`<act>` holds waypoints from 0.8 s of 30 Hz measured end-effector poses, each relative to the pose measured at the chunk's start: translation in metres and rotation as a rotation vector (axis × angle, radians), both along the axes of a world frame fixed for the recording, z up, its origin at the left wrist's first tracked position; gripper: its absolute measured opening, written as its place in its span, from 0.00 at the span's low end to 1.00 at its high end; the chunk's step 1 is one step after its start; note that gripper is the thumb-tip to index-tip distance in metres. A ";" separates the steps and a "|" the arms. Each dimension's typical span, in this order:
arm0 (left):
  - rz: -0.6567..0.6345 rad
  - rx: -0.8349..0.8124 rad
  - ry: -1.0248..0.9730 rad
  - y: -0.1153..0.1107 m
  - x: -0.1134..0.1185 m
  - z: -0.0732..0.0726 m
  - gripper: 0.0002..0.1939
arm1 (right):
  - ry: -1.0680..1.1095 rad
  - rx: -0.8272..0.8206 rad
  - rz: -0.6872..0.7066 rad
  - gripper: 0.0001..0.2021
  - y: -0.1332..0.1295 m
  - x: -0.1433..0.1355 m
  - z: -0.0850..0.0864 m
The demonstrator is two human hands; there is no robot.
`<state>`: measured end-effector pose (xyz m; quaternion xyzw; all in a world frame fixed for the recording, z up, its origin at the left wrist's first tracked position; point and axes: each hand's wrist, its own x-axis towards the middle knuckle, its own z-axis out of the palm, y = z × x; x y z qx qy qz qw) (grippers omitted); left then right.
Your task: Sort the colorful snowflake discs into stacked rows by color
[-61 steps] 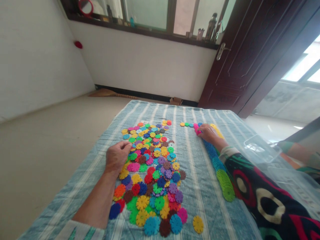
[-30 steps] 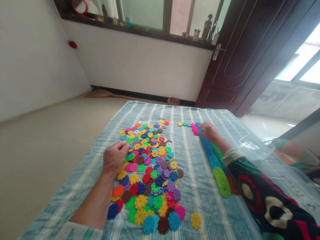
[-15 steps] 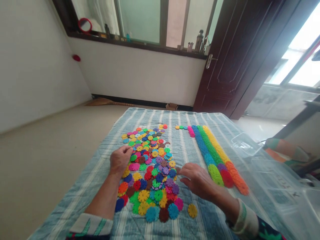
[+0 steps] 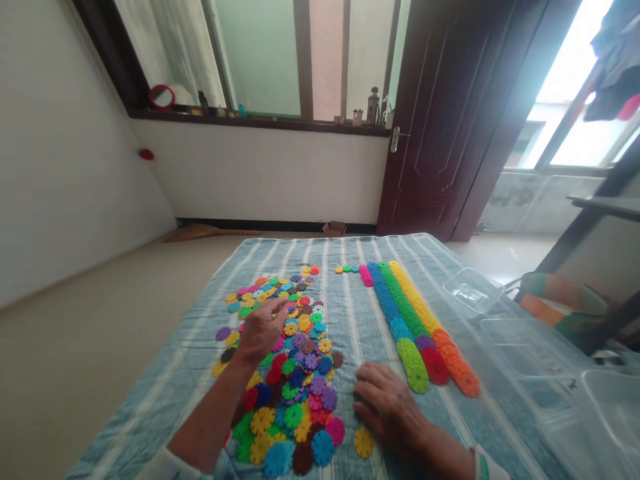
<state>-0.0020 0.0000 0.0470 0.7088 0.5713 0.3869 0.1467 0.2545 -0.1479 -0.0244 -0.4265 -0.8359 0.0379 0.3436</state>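
Note:
Flower-edged plastic discs in many colours lie in a loose pile [image 4: 299, 340] on the striped cloth. Over the pile's upper part is my left hand [image 4: 261, 328], its thumb and fingers drawn together; whatever is between the tips is hidden. My right hand [image 4: 391, 405] rests palm down on the cloth to the right of the pile, fingers loosely bent and slightly apart, with nothing visible in them. A yellow disc [image 4: 363, 443] lies beside it, and a brown disc [image 4: 338, 360] sits at the pile's edge. Farther right are overlapping rows of blue [image 4: 384, 293], green [image 4: 403, 300] and yellow discs [image 4: 413, 297].
Orange discs [image 4: 457, 367], red discs [image 4: 435, 366] and lime discs [image 4: 413, 367] end the rows nearest me. Clear plastic boxes [image 4: 474, 291] stand along the right side. Beyond the striped cloth [image 4: 345, 250] are a wall and a dark door [image 4: 440, 120].
My left hand has moved right, from the pile's left edge to over its upper middle. My right hand has drawn back from the brown disc toward me. The view has tilted up.

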 end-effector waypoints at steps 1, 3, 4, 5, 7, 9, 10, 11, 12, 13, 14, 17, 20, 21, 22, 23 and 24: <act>-0.088 -0.038 0.000 0.004 0.016 0.003 0.17 | 0.016 -0.006 -0.009 0.03 0.001 -0.001 0.000; -0.225 -0.129 -0.028 0.015 0.050 0.005 0.18 | 0.039 -0.019 -0.022 0.03 0.002 -0.003 0.000; -0.273 -0.170 -0.050 0.023 0.066 0.004 0.18 | 0.046 -0.019 -0.023 0.04 0.004 -0.004 0.000; -0.310 -0.214 -0.071 0.032 0.082 0.002 0.18 | 0.052 -0.016 -0.020 0.04 0.005 -0.004 0.000; -0.378 -0.337 -0.169 0.051 0.112 -0.003 0.17 | 0.062 -0.001 -0.006 0.05 0.007 -0.004 -0.003; -0.401 -0.416 -0.261 0.069 0.138 -0.012 0.19 | 0.073 0.023 -0.001 0.05 0.011 -0.004 -0.009; -0.403 -0.424 -0.276 0.076 0.150 -0.016 0.21 | 0.076 0.040 -0.002 0.06 0.013 -0.004 -0.013; -0.406 -0.435 -0.298 0.083 0.161 -0.021 0.24 | 0.076 0.062 -0.006 0.06 0.015 -0.004 -0.018; -0.403 -0.438 -0.321 0.089 0.171 -0.025 0.27 | 0.073 0.088 -0.010 0.06 0.018 -0.005 -0.023; -0.399 -0.441 -0.348 0.094 0.180 -0.029 0.29 | 0.066 0.117 -0.012 0.06 0.020 -0.005 -0.028; -0.395 -0.443 -0.377 0.098 0.187 -0.033 0.31 | 0.060 0.146 -0.014 0.07 0.022 -0.005 -0.032; -0.392 -0.441 -0.461 0.108 0.203 -0.040 0.33 | 0.053 0.217 -0.020 0.08 0.027 -0.007 -0.040; -0.405 -0.436 -0.535 0.113 0.210 -0.042 0.32 | 0.052 0.235 -0.034 0.08 0.028 -0.008 -0.040; -0.408 -0.434 -0.557 0.114 0.212 -0.043 0.33 | 0.050 0.233 -0.038 0.08 0.028 -0.008 -0.039; -0.412 -0.432 -0.576 0.114 0.212 -0.043 0.33 | 0.049 0.231 -0.041 0.08 0.028 -0.008 -0.038; -0.415 -0.429 -0.592 0.115 0.213 -0.044 0.33 | 0.049 0.232 -0.043 0.08 0.028 -0.008 -0.037; -0.419 -0.426 -0.605 0.115 0.213 -0.044 0.33 | 0.050 0.237 -0.044 0.08 0.027 -0.008 -0.036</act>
